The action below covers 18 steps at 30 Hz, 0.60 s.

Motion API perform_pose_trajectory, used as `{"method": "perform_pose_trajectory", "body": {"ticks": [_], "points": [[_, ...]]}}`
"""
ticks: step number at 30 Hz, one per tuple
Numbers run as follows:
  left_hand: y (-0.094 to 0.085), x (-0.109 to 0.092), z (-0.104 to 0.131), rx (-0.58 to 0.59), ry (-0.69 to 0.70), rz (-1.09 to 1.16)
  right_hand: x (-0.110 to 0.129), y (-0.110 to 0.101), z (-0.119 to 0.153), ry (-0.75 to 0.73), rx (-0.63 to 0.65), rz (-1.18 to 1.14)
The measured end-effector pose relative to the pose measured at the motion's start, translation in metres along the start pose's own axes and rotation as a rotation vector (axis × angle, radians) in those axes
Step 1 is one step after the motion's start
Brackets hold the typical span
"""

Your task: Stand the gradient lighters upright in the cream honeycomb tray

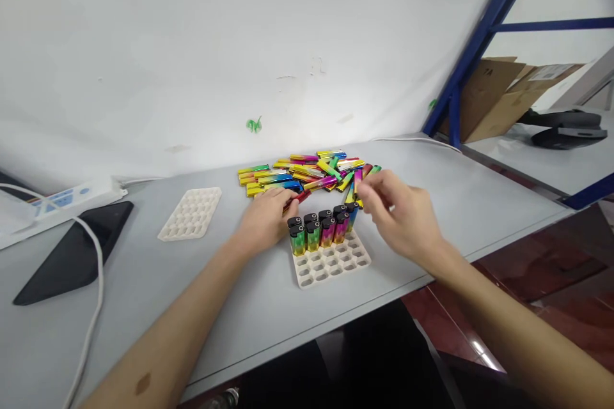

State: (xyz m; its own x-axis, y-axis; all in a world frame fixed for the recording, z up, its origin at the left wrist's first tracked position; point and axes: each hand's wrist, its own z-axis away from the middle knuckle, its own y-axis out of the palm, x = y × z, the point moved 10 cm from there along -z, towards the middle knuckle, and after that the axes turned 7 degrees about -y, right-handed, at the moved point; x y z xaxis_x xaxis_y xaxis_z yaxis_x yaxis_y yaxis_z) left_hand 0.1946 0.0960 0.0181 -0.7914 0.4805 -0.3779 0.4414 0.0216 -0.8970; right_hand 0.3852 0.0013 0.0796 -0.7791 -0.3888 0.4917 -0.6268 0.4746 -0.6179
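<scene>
A white honeycomb tray (330, 266) sits near the table's front edge. Several black-topped lighters (313, 236), green, magenta and blue fading to yellow, stand upright in its far rows. To the tray's left, my left hand (268, 216) has its fingers closed around a red lighter (301, 197), at the near side of a pile of shiny lighters (307, 172). On the other side, my right hand (405, 212) pinches a magenta and yellow lighter (357, 182), held upright just beyond the tray's far right corner. My fingers partly cover both held lighters.
A second white honeycomb tray (190, 214) lies left of my left hand. Farther left are a black phone (74, 255), a white cable (98, 268) and a power strip (71, 201). A white wall rises behind; a blue frame (455, 115) and cardboard boxes (499, 99) stand right.
</scene>
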Motion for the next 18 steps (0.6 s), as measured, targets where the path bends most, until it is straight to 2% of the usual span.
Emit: {"method": "perform_pose_trajectory", "body": {"ticks": [2, 3, 6, 8, 10, 13, 18], "points": [[-0.002, 0.002, -0.001, -0.004, -0.025, 0.076, -0.014, 0.004, -0.023, 0.029, -0.008, -0.080], [-0.004, 0.003, -0.002, -0.009, -0.038, 0.115, -0.023, 0.013, -0.034, 0.051, 0.023, -0.147], [-0.008, 0.006, -0.002, -0.041, -0.063, 0.212, -0.035, 0.065, -0.058, 0.054, 0.296, -0.398], [-0.009, 0.009, -0.001, -0.066, -0.078, 0.265, -0.034, 0.091, -0.064, 0.011, 0.388, -0.488], [-0.009, 0.011, -0.001, -0.078, -0.089, 0.311, -0.032, 0.108, -0.064, -0.032, 0.412, -0.525], [-0.008, 0.014, 0.000, -0.095, -0.110, 0.375, -0.029, 0.122, -0.058, -0.045, 0.416, -0.607], [-0.011, 0.012, 0.001, -0.116, -0.115, 0.391, -0.028, 0.120, -0.049, 0.019, 0.368, -0.781]]}}
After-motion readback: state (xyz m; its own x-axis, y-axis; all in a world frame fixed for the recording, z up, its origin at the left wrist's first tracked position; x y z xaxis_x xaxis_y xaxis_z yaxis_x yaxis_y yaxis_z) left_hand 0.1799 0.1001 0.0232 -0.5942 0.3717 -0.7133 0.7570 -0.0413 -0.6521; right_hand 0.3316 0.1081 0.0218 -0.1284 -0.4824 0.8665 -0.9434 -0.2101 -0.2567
